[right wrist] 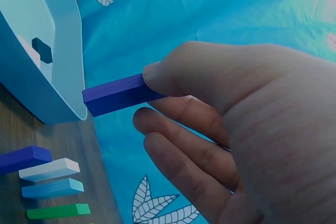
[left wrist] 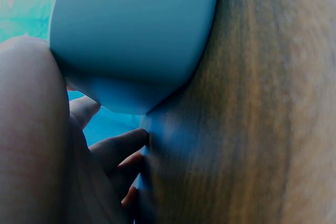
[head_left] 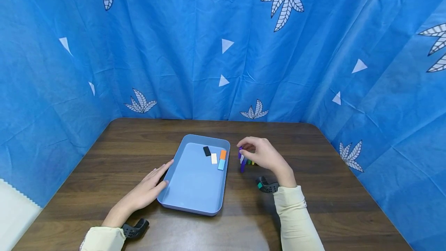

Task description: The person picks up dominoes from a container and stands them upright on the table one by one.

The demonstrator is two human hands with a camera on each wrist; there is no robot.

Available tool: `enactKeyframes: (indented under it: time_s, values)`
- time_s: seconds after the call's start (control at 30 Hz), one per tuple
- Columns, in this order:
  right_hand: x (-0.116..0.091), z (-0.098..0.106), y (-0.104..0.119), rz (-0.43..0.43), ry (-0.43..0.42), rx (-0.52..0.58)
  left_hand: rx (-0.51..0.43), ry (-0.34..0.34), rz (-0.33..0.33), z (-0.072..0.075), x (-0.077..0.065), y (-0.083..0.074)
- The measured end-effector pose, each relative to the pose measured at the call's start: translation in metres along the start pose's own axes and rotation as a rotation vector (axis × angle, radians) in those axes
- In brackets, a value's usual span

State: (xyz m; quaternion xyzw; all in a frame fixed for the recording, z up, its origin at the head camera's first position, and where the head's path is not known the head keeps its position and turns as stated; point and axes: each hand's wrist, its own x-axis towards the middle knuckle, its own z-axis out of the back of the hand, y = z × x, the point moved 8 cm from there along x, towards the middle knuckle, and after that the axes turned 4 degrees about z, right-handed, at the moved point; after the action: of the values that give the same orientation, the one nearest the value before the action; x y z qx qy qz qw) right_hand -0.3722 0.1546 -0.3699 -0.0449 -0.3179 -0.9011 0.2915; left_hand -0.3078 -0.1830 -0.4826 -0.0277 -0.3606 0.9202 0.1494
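Observation:
Between thumb and finger my right hand [head_left: 263,153] pinches a small purple block [right wrist: 116,96], lifted off the table just right of the blue tray [head_left: 193,193]. Beneath it lie more blocks in a row: a purple one [right wrist: 25,159], a white one [right wrist: 50,169], a light blue one [right wrist: 51,188] and a green one [right wrist: 56,212]. My left hand [head_left: 148,187] rests against the tray's left side with its fingers extended. Inside the tray, toward the far right, are a black block [head_left: 207,151], a white block [head_left: 214,159], an orange block [head_left: 223,154] and a light blue block [head_left: 221,165].
The tray's raised rim surrounds the blocks in it. A brown wooden table [head_left: 132,142] carries everything. Blue curtains [head_left: 195,49] with leaf prints hang behind and at both sides. Each wrist wears a black band [head_left: 267,185].

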Motion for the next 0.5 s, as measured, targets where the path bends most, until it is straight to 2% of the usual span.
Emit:
enactKeyframes:
  time_s: [0.5]
  values:
    - [-0.005,0.008,-0.011,-0.054,0.028,0.004,-0.008,0.001,-0.006,0.0,0.0,-0.003]
